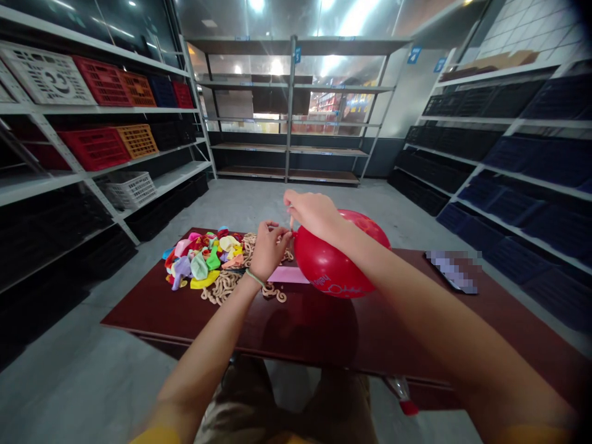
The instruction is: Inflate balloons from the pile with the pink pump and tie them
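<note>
An inflated red balloon (340, 259) with printed writing on its side is held just above the table, its neck pointing left. My left hand (268, 250) is closed, thumb and fingers pinching at the balloon's neck. My right hand (314, 214) reaches over the top of the balloon, its fingers curled in close to the same neck. Whether the right fingers grip the neck or some small piece is hidden from me. Beyond my left hand lie a heap of uninflated coloured balloons (198, 265) and a pile of beige curled pieces (224, 287).
The dark red-brown table (185, 314) also bears a pink strip (290, 275) under the balloon and a phone (451, 271) at the right. A clear bottle with a red cap (407, 401) shows below the front edge. Shelves with crates (99, 148) line the sides.
</note>
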Demonstrator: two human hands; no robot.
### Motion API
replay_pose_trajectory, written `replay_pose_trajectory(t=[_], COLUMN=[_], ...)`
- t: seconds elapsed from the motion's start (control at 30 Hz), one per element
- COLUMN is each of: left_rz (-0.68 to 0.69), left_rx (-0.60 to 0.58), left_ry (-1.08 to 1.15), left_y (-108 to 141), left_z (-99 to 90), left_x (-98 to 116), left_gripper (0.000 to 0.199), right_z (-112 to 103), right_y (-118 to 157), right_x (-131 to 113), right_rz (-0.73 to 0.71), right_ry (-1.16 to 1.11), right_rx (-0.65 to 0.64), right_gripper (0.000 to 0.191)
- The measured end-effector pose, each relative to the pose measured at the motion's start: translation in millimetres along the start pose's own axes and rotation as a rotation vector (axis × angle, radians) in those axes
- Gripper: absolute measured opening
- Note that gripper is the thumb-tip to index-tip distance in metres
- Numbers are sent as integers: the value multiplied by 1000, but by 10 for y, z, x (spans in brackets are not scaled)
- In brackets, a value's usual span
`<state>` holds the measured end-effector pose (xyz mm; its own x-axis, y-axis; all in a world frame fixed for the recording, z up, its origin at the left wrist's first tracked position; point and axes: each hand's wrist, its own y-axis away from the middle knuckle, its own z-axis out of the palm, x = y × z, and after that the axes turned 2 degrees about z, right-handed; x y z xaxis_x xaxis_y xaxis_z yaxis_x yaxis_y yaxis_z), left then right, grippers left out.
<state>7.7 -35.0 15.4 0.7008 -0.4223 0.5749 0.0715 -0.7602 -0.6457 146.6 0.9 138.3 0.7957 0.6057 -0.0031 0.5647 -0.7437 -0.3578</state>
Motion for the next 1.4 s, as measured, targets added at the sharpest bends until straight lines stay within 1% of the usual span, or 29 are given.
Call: replay_pose_trajectory(t=[0.07,0.17,0.27,0.37,0.47,0.53,0.6,0.73,0.8,0.83,0.9,1.0,1.07,1.17,1.27,1.3,1.37,1.4], left_rz=[15,33,14,9,41,51,31,-63,-118,-158,-274,-460,-524,-529,-501,-492,-473,-459], left_rx=[0,-21,-52,-72,-89,-89,-89,-77,-93,-106,-113,-72,-37,3,22,25,30,30], left_ry=[14,23,54,91,99,92,74,25,55,108,302,650,776,832,838,828,785,753], left_y=[-58,-122,-157,-181,-204,-218,-228,-246,-259,-267,-280,-295,-304,-324,-347,-353,-362,-365], left_z=[6,-6,-31,-60,-85,-97,-110,-148,-164,-169,-169,-166,-177,-210,-231,-232,-228,-226], left_x=[28,107,174,203,213,218,222,205,184,171,151,145,159,188,203,203,198,193], left_gripper=[15,16,16,17,18,19,20,25,29,30,28,23,22,22,21,21,20,20], right_z=[20,34,14,-12,-10,5,16,7,8,18,59,160,234,344,467,509,590,625], right_y=[29,29,30,50,60,60,68,145,207,239,299,373,418,486,544,555,557,549], right_x=[13,52,90,110,137,165,193,199,182,175,172,202,230,238,178,146,80,52], right_rz=[26,79,106,72,24,1,-12,5,24,30,34,2,-29,-88,-122,-116,-93,-84], right_ry=[-2,-84,-144,-161,-179,-193,-206,-177,-160,-165,-212,-343,-390,-355,-246,-191,-64,-1], right_rx=[-19,-17,-7,-4,-9,-18,-25,18,38,44,60,68,72,127,224,256,304,323], right_gripper=[22,17,14,18,24,25,24,21,19,18,18,23,27,25,7,9,25,29])
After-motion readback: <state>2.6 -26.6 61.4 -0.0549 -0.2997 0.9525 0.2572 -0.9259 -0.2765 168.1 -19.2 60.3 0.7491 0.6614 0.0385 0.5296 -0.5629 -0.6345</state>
